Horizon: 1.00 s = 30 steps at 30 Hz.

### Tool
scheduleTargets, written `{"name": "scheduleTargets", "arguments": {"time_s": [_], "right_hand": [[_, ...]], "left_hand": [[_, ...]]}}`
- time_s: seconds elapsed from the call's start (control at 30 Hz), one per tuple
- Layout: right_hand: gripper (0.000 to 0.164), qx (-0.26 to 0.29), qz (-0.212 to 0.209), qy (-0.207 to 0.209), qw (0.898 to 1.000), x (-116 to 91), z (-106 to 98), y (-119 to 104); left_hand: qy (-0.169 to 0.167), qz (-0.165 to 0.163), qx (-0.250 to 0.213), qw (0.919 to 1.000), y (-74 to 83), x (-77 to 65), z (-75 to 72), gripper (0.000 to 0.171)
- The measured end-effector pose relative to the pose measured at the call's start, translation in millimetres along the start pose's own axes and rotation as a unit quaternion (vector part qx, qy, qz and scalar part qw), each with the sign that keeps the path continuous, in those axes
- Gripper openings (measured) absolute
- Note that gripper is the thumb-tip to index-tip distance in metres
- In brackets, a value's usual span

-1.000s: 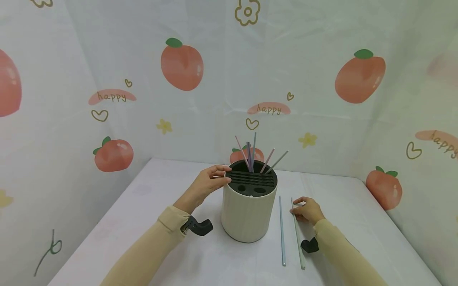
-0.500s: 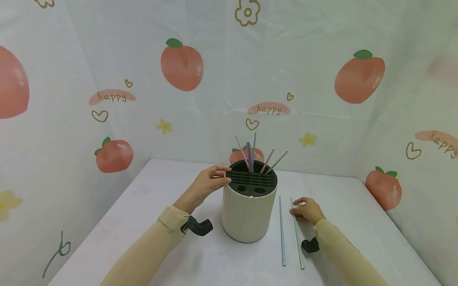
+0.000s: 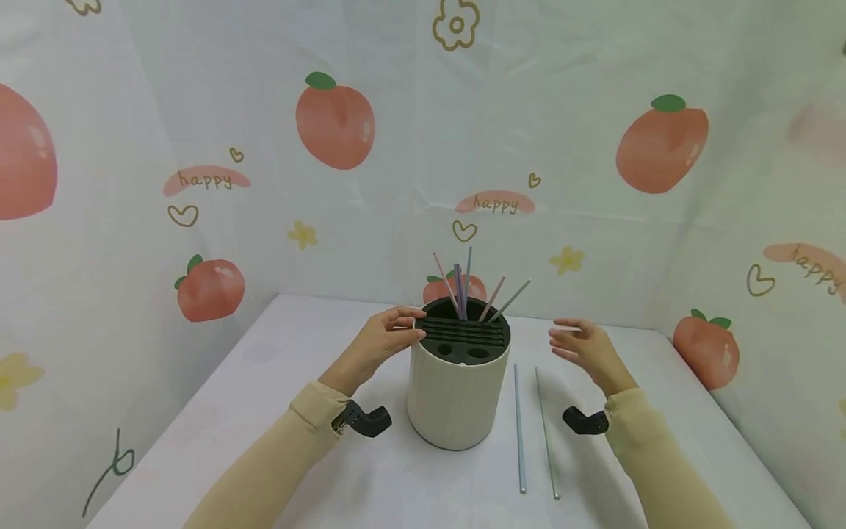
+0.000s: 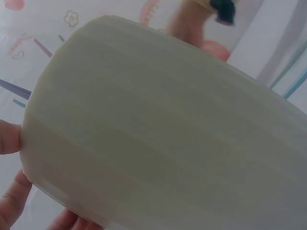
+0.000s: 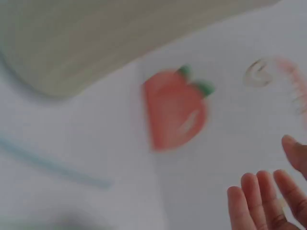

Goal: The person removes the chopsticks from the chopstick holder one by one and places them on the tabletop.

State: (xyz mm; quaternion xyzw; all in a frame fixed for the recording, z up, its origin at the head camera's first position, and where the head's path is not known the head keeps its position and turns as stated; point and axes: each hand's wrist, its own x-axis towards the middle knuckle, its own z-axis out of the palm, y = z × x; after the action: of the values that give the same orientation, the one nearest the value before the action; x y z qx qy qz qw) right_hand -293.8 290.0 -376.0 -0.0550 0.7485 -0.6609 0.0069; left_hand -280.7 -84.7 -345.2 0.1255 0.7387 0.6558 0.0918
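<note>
A cream, ribbed round pen holder [image 3: 456,404] with a black slotted top [image 3: 463,332] stands on the white table. My left hand [image 3: 378,339] holds its left rim, thumb and fingertips at the edge; the left wrist view shows the fingers [image 4: 14,199] against its wall. Several thin pastel sticks [image 3: 460,292] lean in the rear opening. To the right of the holder, a thin blue stick [image 3: 519,433] and a thin pale green stick [image 3: 547,437] lie side by side. Raised above the table behind them, my right hand [image 3: 590,353] has loosely extended fingers and holds nothing.
A white cloth backdrop [image 3: 383,220] printed with peaches surrounds the table [image 3: 317,455] at the back and sides. Black wrist cameras [image 3: 584,421] sit on both wrists, the right one hanging near the green stick.
My right hand has let go of the pale green stick, which stays on the table, and has risen away from it, up and slightly right. The left hand still holds the pen holder.
</note>
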Motion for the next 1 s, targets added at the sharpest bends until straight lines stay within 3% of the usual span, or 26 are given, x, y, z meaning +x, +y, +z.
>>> {"name": "scheduleTargets", "arguments": {"time_s": [0.13, 0.23, 0.3, 0.57, 1.0], "right_hand": [[0.026, 0.080, -0.101, -0.031, 0.991, -2, 12, -39], [0.027, 0.103, -0.162, -0.049, 0.980, -5, 28, -58], [0.028, 0.101, -0.182, -0.054, 0.977, -5, 38, -63], [0.025, 0.101, -0.185, -0.049, 0.976, 3, 64, -54], [0.022, 0.085, -0.199, -0.055, 0.975, 10, 72, -48]], "left_hand": [[0.001, -0.001, -0.005, 1.0000, 0.1, -0.7, -1.2, 0.039], [0.001, -0.002, -0.012, 0.9999, -0.4, -0.7, -1.4, 0.039], [0.002, -0.003, -0.015, 0.9999, -0.8, -0.5, -1.2, 0.039], [0.003, -0.001, -0.012, 0.9999, -1.6, 0.5, -1.0, 0.038], [-0.002, 0.003, -0.015, 0.9999, -1.7, 0.6, -0.4, 0.039]]}}
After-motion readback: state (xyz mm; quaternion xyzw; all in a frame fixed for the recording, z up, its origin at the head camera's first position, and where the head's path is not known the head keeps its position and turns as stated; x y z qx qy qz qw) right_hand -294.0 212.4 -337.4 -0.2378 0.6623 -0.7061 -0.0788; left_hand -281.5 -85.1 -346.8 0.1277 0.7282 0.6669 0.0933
